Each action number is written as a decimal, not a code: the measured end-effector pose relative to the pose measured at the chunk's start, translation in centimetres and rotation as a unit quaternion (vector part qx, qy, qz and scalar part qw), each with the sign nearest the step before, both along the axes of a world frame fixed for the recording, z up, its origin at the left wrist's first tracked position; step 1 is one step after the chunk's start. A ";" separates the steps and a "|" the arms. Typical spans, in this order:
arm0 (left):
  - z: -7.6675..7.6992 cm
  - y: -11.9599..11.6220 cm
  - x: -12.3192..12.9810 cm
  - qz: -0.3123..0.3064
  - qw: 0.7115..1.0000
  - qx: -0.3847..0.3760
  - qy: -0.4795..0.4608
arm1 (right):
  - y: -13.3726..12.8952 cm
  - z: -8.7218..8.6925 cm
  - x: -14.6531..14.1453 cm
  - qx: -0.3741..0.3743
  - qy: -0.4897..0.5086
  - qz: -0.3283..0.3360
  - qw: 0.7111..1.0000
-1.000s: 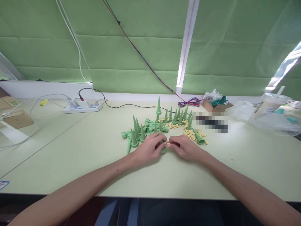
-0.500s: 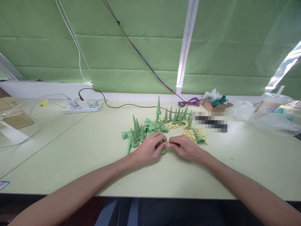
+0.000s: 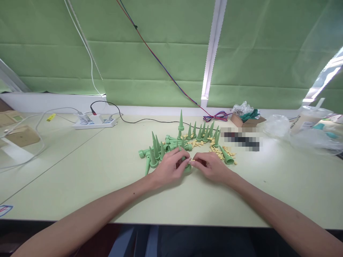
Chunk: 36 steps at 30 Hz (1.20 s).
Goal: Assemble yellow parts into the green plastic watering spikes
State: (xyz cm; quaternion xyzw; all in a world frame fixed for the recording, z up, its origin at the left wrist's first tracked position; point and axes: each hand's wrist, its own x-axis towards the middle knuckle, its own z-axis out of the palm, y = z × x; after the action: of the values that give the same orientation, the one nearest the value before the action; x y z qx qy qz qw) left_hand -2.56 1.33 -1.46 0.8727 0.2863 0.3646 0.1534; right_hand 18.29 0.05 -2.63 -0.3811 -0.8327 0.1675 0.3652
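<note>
My left hand (image 3: 173, 166) is closed around a green plastic spike (image 3: 188, 169), whose wide base shows below the fingers. My right hand (image 3: 211, 167) pinches a small yellow plastic piece (image 3: 192, 160) against the side of that spike, the fingertips of both hands almost touching. How far the piece sits in the spike is hidden by the fingers. To the left and behind, several green spikes (image 3: 153, 159) stand upright or lie in a heap. Loose yellow pieces (image 3: 197, 143) are scattered among them, and another green spike (image 3: 227, 156) lies on its side beyond my right hand.
A white power strip (image 3: 95, 123) with plugs and cables lies at the back left. Further right are a small cardboard box (image 3: 242, 122) with green gloves, clear plastic bags (image 3: 276, 125) and a drink cup (image 3: 307, 119). The table's front edge (image 3: 187, 225) runs beneath my forearms.
The base of the held spike has shifted slightly up and to the right. The yellow piece shows more between my fingertips; both hands stay nearly in place.
</note>
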 end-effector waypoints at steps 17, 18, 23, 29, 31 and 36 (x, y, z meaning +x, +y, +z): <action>0.6 -0.2 0.2 -0.030 0.986 -0.156 -0.044 | -0.7 0.0 -0.6 0.051 0.044 0.021 0.998; 0.6 -0.2 0.2 -0.035 0.984 -0.169 -0.047 | -0.8 0.1 -0.7 0.050 0.046 0.026 0.997; 0.5 -0.3 0.4 -0.049 0.976 -0.205 -0.057 | -1.0 0.1 -0.9 0.046 0.046 0.037 0.997; 0.4 -0.2 0.3 -0.047 0.976 -0.208 -0.051 | -1.0 -0.1 -1.0 0.035 0.034 0.039 0.998; 0.3 -0.2 0.3 -0.046 0.976 -0.209 -0.048 | -1.0 -0.1 -1.0 0.035 0.031 0.039 0.998; 0.2 -0.1 0.4 -0.042 0.977 -0.205 -0.042 | -1.1 -0.1 -1.0 0.033 0.027 0.040 0.998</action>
State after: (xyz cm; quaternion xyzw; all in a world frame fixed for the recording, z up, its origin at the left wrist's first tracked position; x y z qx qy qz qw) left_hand -2.18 1.18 -1.24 0.8177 0.3115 0.3282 0.3557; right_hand 17.31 -1.00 -2.78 -0.3308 -0.8421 0.1648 0.3928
